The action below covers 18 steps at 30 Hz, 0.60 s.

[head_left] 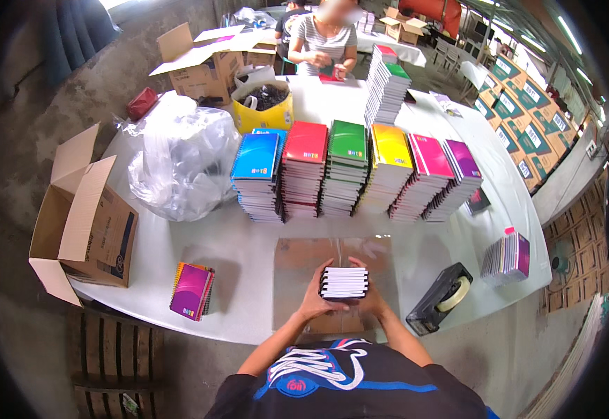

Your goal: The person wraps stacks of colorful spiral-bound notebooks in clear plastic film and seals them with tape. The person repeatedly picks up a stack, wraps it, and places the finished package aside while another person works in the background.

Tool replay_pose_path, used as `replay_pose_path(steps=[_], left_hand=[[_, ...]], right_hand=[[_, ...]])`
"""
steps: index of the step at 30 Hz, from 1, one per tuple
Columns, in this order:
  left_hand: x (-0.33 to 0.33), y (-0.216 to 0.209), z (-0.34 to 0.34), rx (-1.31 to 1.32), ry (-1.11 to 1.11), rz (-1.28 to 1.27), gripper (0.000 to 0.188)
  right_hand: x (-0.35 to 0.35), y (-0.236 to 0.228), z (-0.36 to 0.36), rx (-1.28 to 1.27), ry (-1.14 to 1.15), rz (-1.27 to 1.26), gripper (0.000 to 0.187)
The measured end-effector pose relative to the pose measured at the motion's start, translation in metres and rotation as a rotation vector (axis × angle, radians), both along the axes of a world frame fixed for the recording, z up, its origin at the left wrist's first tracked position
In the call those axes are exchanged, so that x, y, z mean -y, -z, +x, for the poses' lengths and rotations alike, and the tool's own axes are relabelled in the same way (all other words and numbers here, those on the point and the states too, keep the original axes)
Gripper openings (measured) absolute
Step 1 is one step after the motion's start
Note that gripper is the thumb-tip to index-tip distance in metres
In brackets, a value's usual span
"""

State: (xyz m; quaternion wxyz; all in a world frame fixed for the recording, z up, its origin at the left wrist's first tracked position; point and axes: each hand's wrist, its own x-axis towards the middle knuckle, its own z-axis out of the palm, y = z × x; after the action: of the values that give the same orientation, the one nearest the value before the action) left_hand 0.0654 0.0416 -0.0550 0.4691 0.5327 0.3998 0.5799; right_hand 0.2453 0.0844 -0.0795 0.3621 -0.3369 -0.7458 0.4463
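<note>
My left hand (315,298) and my right hand (370,299) are closed round the two sides of a small stack of notebooks (344,281). White page edges and dark bindings face up; their covers are hidden. Under the hands lies a flat brown board with a clear, shiny surface (297,265). Beyond it stand tall piles of spiral notebooks: blue (257,157), red (305,143), green (348,142), yellow (392,148), pink (430,157) and purple (463,160). Right of my right hand rests a black tape dispenser (438,299) with a roll of tape.
A small notebook stack (192,290) sits left, another (507,258) at the right edge. An open carton (95,223), a big clear plastic bag (179,160) and a yellow bag (266,108) stand on the white table (248,279). Across it, a person (324,45) handles something red.
</note>
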Motion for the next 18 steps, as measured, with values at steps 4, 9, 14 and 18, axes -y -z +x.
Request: replay_pose_path(steps=[4, 9, 14, 18], left_hand=[[0.003, -0.003, 0.002, -0.143, -0.228, -0.131, 0.083], [0.016, 0.002, 0.000, -0.124, -0.134, -0.072, 0.093], [0.006, 0.037, -0.006, -0.338, -0.176, 0.087, 0.091], [0.002, -0.018, -0.012, -0.368, -0.238, -0.222, 0.083]], right_hand=[[0.021, 0.001, -0.010, -0.143, 0.021, -0.134, 0.081], [0.022, -0.005, 0.002, -0.060, -0.088, -0.066, 0.080], [0.018, 0.000, 0.005, -0.006, -0.058, 0.069, 0.070], [0.008, -0.030, -0.005, -0.066, 0.006, -0.310, 0.084]])
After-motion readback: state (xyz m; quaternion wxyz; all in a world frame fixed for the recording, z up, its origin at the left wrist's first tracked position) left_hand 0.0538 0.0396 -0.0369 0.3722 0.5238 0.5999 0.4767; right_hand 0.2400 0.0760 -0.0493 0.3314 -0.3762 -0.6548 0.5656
